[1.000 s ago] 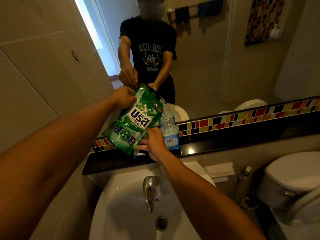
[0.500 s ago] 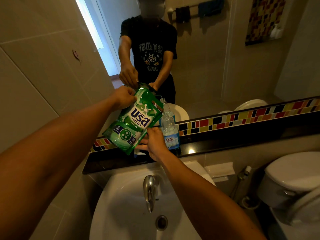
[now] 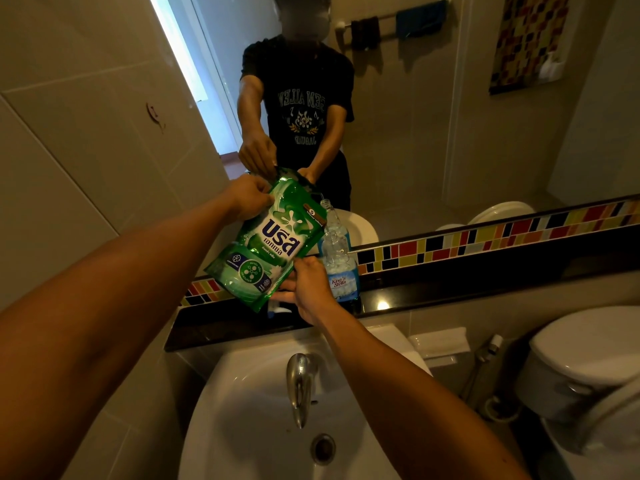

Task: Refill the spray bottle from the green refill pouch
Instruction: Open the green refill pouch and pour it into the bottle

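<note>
Pouch: glossy, crinkled green refill pouch (image 3: 268, 242), flat and soft-sided, tilted with top corner toward 1 o'clock.
Left hand (image 3: 250, 198): pinching the pouch's upper edge at 11 o'clock.
Right hand (image 3: 309, 286): clamped on the lower corner at 5 o'clock.
Bottle: clear plastic spray bottle (image 3: 337, 265), capless, upright on the black polished ledge (image 3: 450, 289), touching the pouch at 3 o'clock.
Writing: bottle label reads "King's Stella"; pouch shows large white-and-blue Thai lettering.
Below: smooth white basin (image 3: 242, 427), chrome tap (image 3: 299, 386).
</note>
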The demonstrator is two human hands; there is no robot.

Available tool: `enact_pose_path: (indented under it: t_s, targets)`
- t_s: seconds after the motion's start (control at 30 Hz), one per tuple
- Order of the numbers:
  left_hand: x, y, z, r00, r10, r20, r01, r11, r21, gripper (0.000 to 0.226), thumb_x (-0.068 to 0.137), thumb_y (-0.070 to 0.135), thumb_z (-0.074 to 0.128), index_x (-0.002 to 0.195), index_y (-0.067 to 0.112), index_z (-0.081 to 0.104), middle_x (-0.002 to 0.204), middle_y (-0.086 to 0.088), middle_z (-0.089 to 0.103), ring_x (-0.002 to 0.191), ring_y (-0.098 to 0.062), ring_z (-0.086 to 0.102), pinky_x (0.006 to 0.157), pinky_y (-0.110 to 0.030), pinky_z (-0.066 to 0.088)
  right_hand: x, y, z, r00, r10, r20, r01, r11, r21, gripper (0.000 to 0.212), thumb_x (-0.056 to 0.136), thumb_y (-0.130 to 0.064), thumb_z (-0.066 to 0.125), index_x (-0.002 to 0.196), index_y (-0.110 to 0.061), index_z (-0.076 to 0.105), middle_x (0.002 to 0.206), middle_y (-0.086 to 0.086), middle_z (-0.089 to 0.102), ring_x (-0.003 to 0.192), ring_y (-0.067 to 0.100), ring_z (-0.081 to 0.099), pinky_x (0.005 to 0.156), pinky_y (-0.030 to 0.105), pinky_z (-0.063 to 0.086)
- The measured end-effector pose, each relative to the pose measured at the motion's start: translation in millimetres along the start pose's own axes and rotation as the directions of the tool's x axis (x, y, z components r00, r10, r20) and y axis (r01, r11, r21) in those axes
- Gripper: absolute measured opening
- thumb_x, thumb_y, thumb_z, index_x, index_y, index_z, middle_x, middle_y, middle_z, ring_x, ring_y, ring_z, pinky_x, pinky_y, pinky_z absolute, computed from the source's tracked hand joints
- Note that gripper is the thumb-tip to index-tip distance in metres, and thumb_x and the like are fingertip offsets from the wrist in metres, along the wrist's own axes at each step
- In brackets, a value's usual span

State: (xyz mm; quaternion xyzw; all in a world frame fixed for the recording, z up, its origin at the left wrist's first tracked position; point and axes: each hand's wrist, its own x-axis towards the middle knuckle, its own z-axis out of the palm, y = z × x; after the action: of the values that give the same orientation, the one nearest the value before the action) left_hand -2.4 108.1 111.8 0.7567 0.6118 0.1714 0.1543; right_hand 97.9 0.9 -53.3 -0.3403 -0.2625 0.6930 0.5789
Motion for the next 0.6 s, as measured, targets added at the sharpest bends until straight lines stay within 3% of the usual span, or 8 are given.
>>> enact_pose_path:
  t_s: [0.2,0.6]
  targets:
    - [1.9,-1.0,1.5,1.0,0.007,-0.002,-0.007,1.0,0.006,0.01,0.095,0.018,0.059,0.091,0.01,0.063,0.076,-0.006,0.063,0.066,-0.017,0.064,0.056,-0.025,0.049,-0.4,-0.4,0.0,1.0,0.002,0.006,-0.002,1.0,-0.007,0.034,0.113,-0.023,0.044,0.139,-0.001,0.046,0.126,0.028,0.073,0.107,0.045,0.076,0.068,0.049,0.068]
    - [1.9,-1.9,3.7,1.0,-0.011,-0.008,0.011,1.0,0.005,0.011,0.094,0.02,0.06,0.093,0.01,0.064,0.076,-0.005,0.065,0.064,-0.014,0.064,0.052,-0.023,0.045,1.3,1.2,-3.1,1.0,-0.002,-0.003,0.002,1.0,0.015,0.031,0.113,-0.023,0.044,0.138,-0.004,0.047,0.123,0.027,0.074,0.091,0.035,0.08,0.063,0.045,0.067]
